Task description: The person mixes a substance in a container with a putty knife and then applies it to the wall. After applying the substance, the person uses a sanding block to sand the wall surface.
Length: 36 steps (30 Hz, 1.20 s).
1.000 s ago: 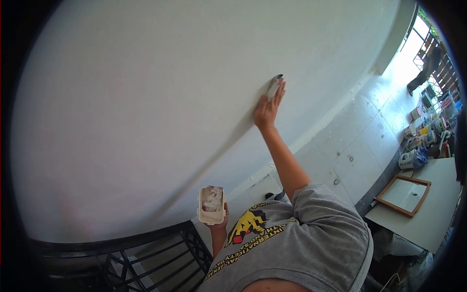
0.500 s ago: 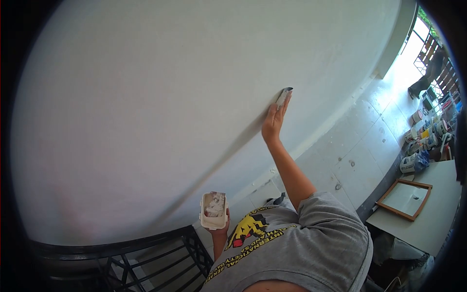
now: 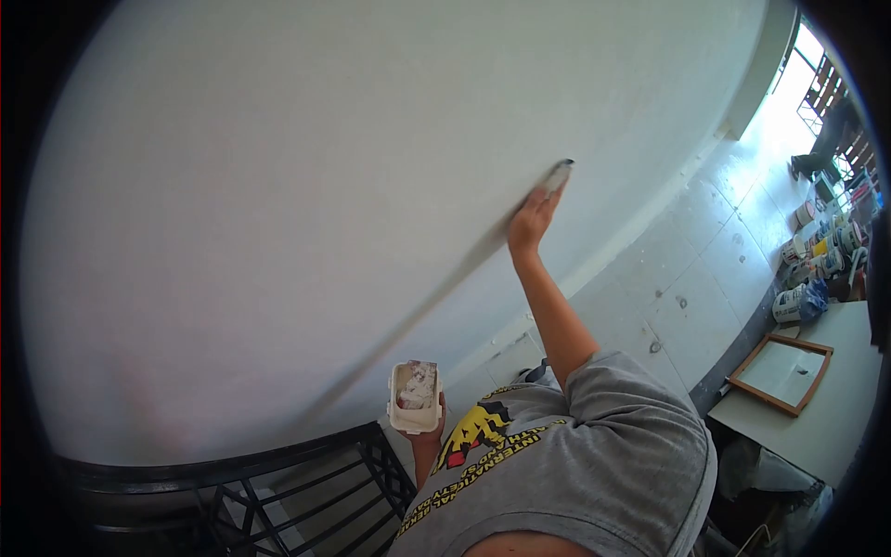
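Observation:
My right hand (image 3: 534, 221) is stretched out to the pale wall (image 3: 306, 186), closed on a putty knife (image 3: 558, 176) smeared with whitish paste. Its fingers lie along the blade, whose dark tip is at the wall surface; the handle is hidden. Lower down and to the left, my left hand (image 3: 440, 420) grips a white plastic tub (image 3: 417, 424) from the side and below, with most of its fingers out of sight. Inside the tub is whitish putty (image 3: 418, 385), partly on what looks like a flat piece at the far rim.
A black metal railing or bench (image 3: 306, 464) stands at lower left, close to the wall. To the right are a tiled floor (image 3: 687, 288), a wood-framed panel (image 3: 782, 374) on a white board (image 3: 756, 427), several paint buckets (image 3: 800, 304) and a person's leg (image 3: 821, 148).
My right hand with the putty knife has moved slightly up and right along the wall, and the blade looks more edge-on. The tub and background have shifted a little right in view.

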{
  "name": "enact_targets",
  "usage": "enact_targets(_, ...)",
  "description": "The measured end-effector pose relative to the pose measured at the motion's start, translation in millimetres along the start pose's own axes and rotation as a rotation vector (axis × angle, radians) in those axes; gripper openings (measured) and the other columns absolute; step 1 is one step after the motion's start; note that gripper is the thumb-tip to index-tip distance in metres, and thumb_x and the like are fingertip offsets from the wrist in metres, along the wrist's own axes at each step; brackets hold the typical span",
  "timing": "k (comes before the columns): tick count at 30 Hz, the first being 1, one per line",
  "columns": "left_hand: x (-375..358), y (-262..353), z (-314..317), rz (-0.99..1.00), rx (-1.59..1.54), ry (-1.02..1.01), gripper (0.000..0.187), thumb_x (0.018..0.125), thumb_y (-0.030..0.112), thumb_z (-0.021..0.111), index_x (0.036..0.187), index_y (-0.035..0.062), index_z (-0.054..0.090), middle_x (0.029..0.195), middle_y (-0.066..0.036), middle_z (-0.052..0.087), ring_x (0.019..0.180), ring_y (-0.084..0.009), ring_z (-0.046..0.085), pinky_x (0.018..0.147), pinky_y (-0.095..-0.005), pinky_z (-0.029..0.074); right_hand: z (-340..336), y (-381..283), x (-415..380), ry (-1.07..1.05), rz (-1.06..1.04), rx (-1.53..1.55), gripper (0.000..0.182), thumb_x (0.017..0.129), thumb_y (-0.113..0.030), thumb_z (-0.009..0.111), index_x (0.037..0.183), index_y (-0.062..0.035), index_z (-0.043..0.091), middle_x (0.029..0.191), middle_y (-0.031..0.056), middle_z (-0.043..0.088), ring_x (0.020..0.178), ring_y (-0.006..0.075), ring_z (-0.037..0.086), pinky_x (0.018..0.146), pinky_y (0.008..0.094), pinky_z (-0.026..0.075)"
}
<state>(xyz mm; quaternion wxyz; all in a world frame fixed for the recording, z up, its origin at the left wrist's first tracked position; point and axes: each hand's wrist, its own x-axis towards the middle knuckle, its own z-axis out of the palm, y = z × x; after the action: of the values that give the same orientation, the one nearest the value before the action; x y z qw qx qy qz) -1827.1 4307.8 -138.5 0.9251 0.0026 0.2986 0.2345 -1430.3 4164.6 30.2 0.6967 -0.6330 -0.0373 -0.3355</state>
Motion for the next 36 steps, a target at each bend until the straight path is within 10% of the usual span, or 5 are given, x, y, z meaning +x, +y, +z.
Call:
enact_targets(5, 1.5, -2.8, 0.2, -0.022, -0.044, -0.064, 0.062, 0.086, 0.055, 0.059, 0.138, 0.0200, 0.056, 0.144, -0.007, 0.054, 0.134, -0.0319, 0.049, 0.107, -0.0547, 0.039, -11.0, 1.3, 2.3, -0.022, 0.193, 0.144, 0.059, 0.109, -0.024, 0.032, 0.157, 0.0059, 0.014, 0.165, 0.0215, 0.017, 0.153, 0.0355, 0.015, 0.123, 0.0405, 0.015)
enact_targets(8, 3.6, -0.6, -6.7, -0.022, -0.024, -0.061, 0.063, 0.085, 0.055, 0.061, 0.138, 0.0206, 0.056, 0.144, -0.007, 0.054, 0.134, -0.0317, 0.049, 0.108, -0.0549, 0.038, -14.3, -11.7, -3.9, -0.216, -0.291, -0.071, 0.059, 0.109, -0.024, 0.031, 0.157, 0.0056, 0.014, 0.165, 0.0207, 0.017, 0.153, 0.0353, 0.016, 0.123, 0.0395, 0.016)
enact_targets(15, -0.5, 4.4, -0.5, -0.068, 0.006, -0.086, 0.065, 0.085, 0.059, 0.059, 0.139, 0.0230, 0.056, 0.144, -0.006, 0.054, 0.133, -0.0321, 0.050, 0.108, -0.0546, 0.039, -7.1, -3.0, 16.9, 0.070, 0.250, 0.107, 0.058, 0.108, -0.024, 0.035, 0.156, 0.0059, 0.019, 0.165, 0.0208, 0.016, 0.153, 0.0341, 0.015, 0.124, 0.0431, 0.014)
enact_targets(20, 8.1, 5.3, 9.4, -0.083, 0.117, -0.062, 0.068, 0.084, 0.063, 0.057, 0.139, 0.0238, 0.056, 0.144, -0.006, 0.055, 0.133, -0.0331, 0.050, 0.108, -0.0551, 0.039, 5.8, -35.8, 42.9, -0.084, -0.254, -0.126, 0.060, 0.108, -0.027, 0.035, 0.156, 0.0057, 0.019, 0.165, 0.0200, 0.017, 0.153, 0.0350, 0.016, 0.124, 0.0428, 0.015)
enact_targets(36, 2.9, 10.2, 12.4, -0.082, 0.153, -0.140, 0.062, 0.085, 0.056, 0.058, 0.137, 0.0217, 0.057, 0.144, -0.005, 0.055, 0.134, -0.0317, 0.050, 0.110, -0.0542, 0.038, 6.2, -21.7, 100.6, 0.011, 0.052, 0.149, 0.065, 0.108, -0.031, 0.034, 0.157, 0.0058, 0.011, 0.165, 0.0222, 0.012, 0.153, 0.0352, 0.012, 0.124, 0.0401, 0.011)
